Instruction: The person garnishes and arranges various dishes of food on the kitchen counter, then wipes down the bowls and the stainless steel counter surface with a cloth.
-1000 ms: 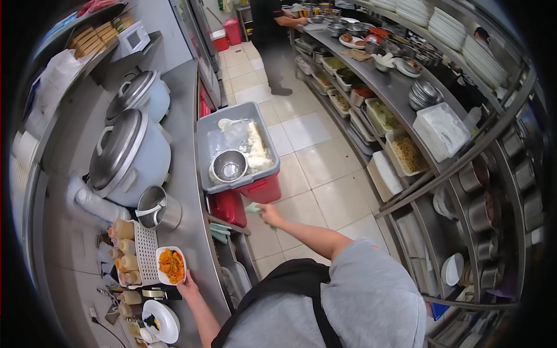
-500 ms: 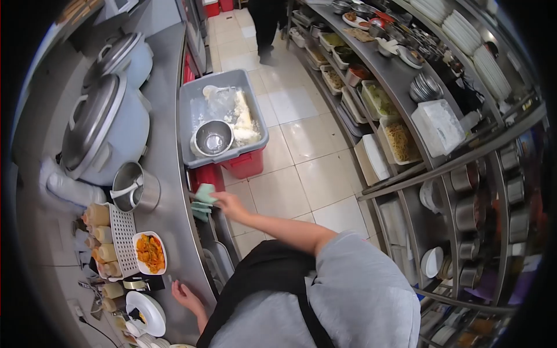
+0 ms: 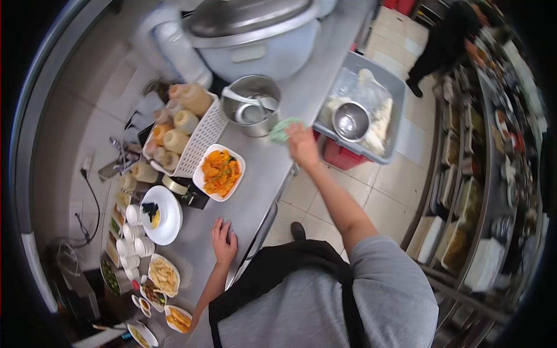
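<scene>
A pale green cloth lies bunched on the steel counter near its edge, by the foot of a metal pot with a white-handled ladle in it. My right hand grips the cloth and presses it to the counter top. Lower down, my left hand rests on the counter, holding nothing, fingers stretched out and somewhat apart. Between the hands and the wall stands a white square bowl of orange-coloured food. Beyond it is a white basket of sauce bottles.
A large lidded pot stands farther along the counter. A grey tub with a metal bowl sits beside the counter on something red. A white plate, stacked cups and filled dishes line the left. Another person stands by the far shelves.
My right hand has brought the green cloth up from beside the counter's edge onto its top. My left hand now lies on the counter. The view has turned left towards the counter.
</scene>
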